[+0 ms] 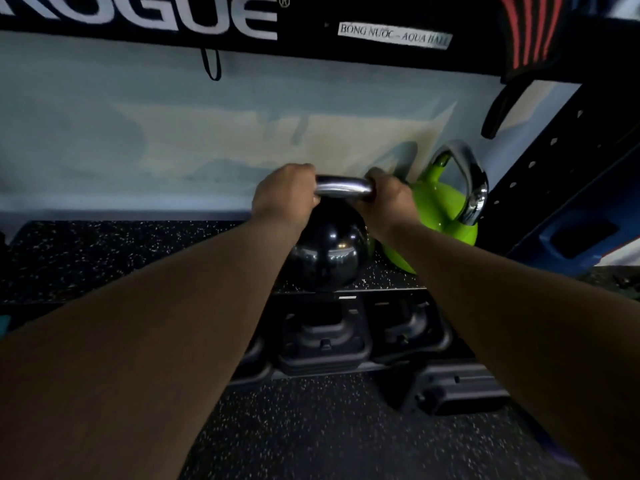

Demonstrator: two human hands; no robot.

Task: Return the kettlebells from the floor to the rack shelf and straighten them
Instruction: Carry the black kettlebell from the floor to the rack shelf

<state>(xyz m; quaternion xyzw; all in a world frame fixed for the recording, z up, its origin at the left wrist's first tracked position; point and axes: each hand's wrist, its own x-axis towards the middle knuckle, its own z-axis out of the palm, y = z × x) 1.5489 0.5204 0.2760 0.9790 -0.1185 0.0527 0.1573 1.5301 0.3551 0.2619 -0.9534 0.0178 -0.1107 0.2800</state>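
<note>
Black kettlebell [327, 251] — both hands, left [282, 194] and right [389, 199], clamped on its handle to share weight; green kettlebell [440, 209] at 3 o'clock.

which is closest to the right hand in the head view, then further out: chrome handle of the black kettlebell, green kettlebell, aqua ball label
1. chrome handle of the black kettlebell, gripped by the right hand
2. green kettlebell, just right of it
3. aqua ball label, up on the rack beam

The one camera is sitting on the person's head, looking forward and down along both arms, staying close to the rack shelf [145, 258] in the middle, with the wall [173, 133] far behind and the floor [311, 427] near the bottom.
</note>
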